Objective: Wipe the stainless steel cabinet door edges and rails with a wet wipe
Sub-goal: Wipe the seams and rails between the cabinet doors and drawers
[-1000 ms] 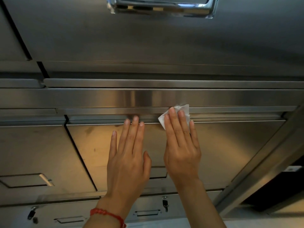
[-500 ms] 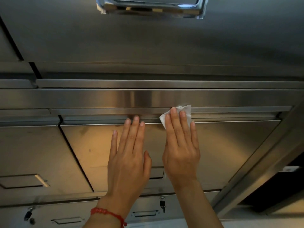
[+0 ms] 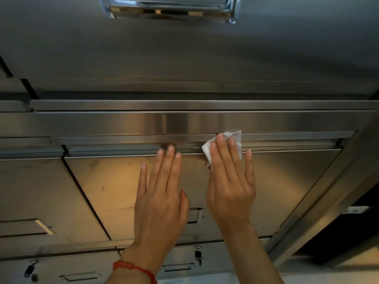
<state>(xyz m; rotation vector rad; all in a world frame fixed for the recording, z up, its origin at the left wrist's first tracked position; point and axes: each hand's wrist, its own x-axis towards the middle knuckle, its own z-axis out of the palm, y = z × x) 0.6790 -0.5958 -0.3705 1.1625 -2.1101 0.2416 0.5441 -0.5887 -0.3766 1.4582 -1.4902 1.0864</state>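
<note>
My right hand (image 3: 230, 181) lies flat on the stainless steel cabinet door (image 3: 287, 181), pressing a white wet wipe (image 3: 235, 138) under its fingertips against the door's top edge and the rail (image 3: 102, 140) above it. Most of the wipe is hidden under the fingers. My left hand (image 3: 162, 197) rests flat and open on the same door, fingertips at the top edge, just left of the right hand. A red cord bracelet (image 3: 133, 268) circles the left wrist.
A wider steel rail (image 3: 82, 123) runs above the wiped one. Higher up is a large door with a chrome handle (image 3: 170, 9). A second door (image 3: 30, 191) sits to the left. Small locks with keys (image 3: 198, 256) hang below. A slanted steel frame post (image 3: 328, 201) stands at right.
My right hand and the wipe have slid slightly rightward along the door's top edge. The left hand stays flat in place.
</note>
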